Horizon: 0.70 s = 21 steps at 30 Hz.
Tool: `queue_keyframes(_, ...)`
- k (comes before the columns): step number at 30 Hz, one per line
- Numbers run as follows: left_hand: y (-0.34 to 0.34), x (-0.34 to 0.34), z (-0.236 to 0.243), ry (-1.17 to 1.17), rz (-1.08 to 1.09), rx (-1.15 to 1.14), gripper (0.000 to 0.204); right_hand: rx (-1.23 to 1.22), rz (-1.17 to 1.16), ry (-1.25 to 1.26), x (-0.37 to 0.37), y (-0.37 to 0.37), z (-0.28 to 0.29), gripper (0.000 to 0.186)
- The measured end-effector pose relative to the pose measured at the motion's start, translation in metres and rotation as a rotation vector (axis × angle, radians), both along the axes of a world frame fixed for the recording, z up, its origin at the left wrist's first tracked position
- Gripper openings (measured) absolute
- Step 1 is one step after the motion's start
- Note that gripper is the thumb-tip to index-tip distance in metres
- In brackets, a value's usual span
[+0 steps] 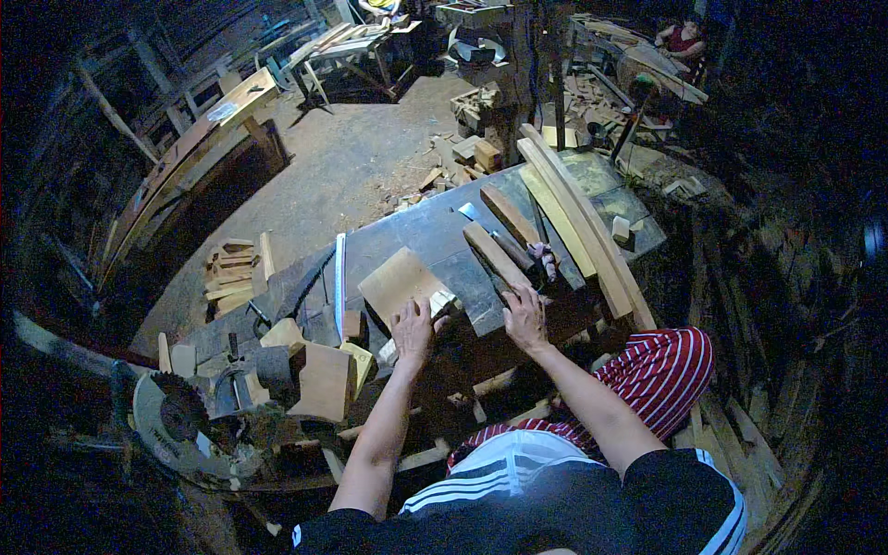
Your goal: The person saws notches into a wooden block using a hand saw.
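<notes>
My left hand (413, 329) grips at the near edge of a square light-brown board (393, 277), its curled fingers against a small pale wooden block (442, 302). My right hand (524, 319) has its fingers curled on the near end of a long wooden piece (492, 254); exactly what lies under the fingertips is hard to see. Just right of it lie a darker wooden block (507, 213), a metal-bladed tool (467, 214) and a crumpled pinkish cloth (546, 266). A metal ruler (339, 282) lies left of the board.
The dark workbench (435, 222) holds long planks (578, 222) and a pale block (622, 228). A circular saw blade (171, 402) is at lower left. A side bench (185, 153) and wood scraps (231, 277) are beyond. Two other people (683, 46) (379, 9) sit at far benches.
</notes>
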State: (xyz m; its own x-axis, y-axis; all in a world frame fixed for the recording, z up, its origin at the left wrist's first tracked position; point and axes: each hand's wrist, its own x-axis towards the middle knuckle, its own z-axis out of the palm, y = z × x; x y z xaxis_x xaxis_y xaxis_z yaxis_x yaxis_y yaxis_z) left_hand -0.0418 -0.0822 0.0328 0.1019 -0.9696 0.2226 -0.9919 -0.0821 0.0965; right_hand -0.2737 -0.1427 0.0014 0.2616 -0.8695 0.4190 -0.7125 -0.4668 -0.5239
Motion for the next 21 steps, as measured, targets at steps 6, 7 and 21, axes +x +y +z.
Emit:
queue_keyframes(6, -0.002, -0.001, -0.012, -0.143, 0.018, -0.056, 0.056, -0.004, -0.042, 0.018, -0.011, -0.009, 0.004, 0.037)
queue_keyframes(7, -0.002, -0.001, -0.013, -0.144, 0.035, -0.041, 0.056, -0.027, -0.065, 0.003, -0.014, -0.010, 0.005, 0.036)
queue_keyframes(21, -0.017, -0.003, -0.023, -0.137, 0.046, -0.008, 0.060, -0.009, -0.363, -0.290, -0.046, -0.054, 0.002, 0.021)
